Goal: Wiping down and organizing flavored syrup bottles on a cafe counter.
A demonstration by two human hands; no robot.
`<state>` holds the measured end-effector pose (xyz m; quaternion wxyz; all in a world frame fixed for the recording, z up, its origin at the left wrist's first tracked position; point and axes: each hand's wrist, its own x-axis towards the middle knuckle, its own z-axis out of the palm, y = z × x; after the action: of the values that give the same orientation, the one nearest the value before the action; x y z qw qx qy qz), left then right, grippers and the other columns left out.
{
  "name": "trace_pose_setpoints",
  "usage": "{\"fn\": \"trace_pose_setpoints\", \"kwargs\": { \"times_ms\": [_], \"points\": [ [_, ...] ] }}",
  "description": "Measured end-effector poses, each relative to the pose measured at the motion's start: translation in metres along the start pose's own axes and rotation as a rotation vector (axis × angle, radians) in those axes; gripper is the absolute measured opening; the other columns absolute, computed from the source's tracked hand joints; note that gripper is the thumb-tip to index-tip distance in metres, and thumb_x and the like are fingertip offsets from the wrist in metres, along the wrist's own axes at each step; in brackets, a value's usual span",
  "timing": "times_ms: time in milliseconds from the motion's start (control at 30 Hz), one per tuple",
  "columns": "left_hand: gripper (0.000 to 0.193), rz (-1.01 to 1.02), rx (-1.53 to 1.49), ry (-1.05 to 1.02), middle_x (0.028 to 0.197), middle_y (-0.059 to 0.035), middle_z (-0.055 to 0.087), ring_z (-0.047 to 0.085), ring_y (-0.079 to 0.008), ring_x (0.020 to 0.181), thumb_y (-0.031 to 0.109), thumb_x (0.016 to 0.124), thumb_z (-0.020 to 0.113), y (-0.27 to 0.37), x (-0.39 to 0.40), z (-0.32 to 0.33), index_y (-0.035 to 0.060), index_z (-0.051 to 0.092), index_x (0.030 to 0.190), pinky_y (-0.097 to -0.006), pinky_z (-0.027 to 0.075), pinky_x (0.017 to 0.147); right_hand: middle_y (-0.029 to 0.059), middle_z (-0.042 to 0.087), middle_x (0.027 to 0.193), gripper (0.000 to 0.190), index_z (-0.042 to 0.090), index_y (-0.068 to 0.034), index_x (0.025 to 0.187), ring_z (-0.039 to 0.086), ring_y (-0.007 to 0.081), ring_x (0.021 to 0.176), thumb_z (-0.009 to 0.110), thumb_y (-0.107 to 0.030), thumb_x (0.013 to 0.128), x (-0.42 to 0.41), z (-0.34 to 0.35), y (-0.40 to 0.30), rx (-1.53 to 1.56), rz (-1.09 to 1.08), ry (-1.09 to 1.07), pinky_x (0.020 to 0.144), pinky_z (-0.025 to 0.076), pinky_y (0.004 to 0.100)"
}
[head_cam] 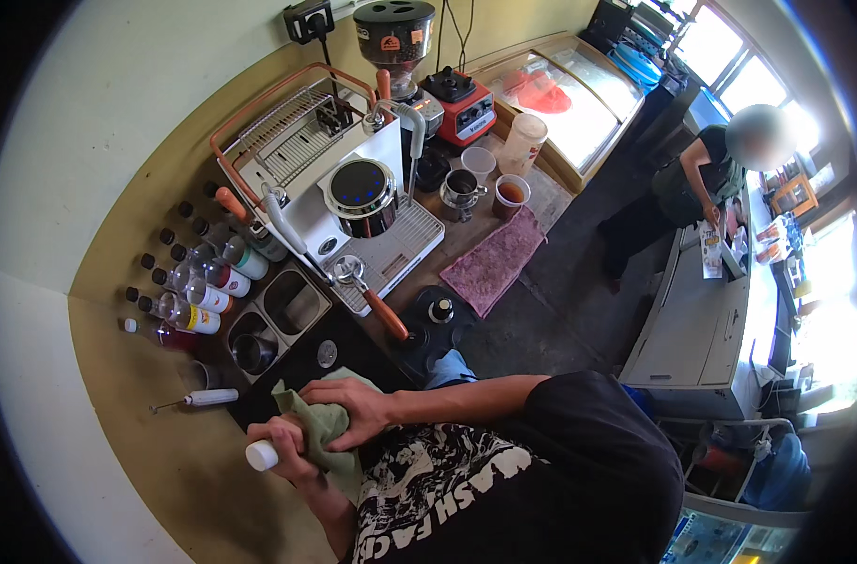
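My left hand (287, 444) is closed around an object with a white round end (261, 456); the rest of it is hidden by my fingers and a cloth. My right hand (351, 409) grips the green cloth (322, 426) against it, close to my chest. Beyond my hands stands a white espresso machine (372, 233), with a wooden-handled portafilter (386, 314) at its front. A white handheld frother (213, 397) lies to the left of my hands. A round metal disc (327, 354) is on the black counter surface (287, 381).
Syrup bottles (202, 317) line the wall beside metal bins (294, 303). A pink towel (495, 261), a metal pitcher (462, 187), a cup of brown liquid (509, 197), a red blender base (463, 113) and a coffee grinder (394, 42) stand right. Another person (703, 169) is at a far counter.
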<state>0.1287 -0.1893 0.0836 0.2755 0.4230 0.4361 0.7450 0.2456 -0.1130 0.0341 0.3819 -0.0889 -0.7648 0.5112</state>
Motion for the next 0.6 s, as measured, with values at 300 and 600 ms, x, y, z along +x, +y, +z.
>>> {"fn": "trace_pose_setpoints", "kwargs": {
  "times_ms": [300,600],
  "points": [
    [0.01,-0.21,0.115,0.134,0.06,0.0001,0.054,0.046,-0.0029,0.051,0.004,0.081,0.062,-0.005,-0.017,-0.012,0.0035,0.055,0.074,-0.0172,0.035,0.044,0.0121,0.055,0.105,0.036,0.055,0.002,0.104,0.053,0.0204,0.097,0.067,-0.014,0.073,-0.016,0.022,0.022,0.417,0.147,-0.035,0.085,0.042,0.0322],
    [0.016,-0.161,0.056,0.196,0.061,-0.0047,0.062,0.052,-0.0049,0.052,0.01,0.086,0.06,0.0,-0.024,-0.017,0.0045,0.05,0.074,-0.0198,0.041,0.046,0.0074,0.048,0.117,0.04,0.042,-0.006,0.124,0.049,0.0156,0.105,0.052,-0.026,0.09,-0.013,0.003,0.02,0.962,0.791,0.252,0.092,0.042,0.0323]
  ]
}}
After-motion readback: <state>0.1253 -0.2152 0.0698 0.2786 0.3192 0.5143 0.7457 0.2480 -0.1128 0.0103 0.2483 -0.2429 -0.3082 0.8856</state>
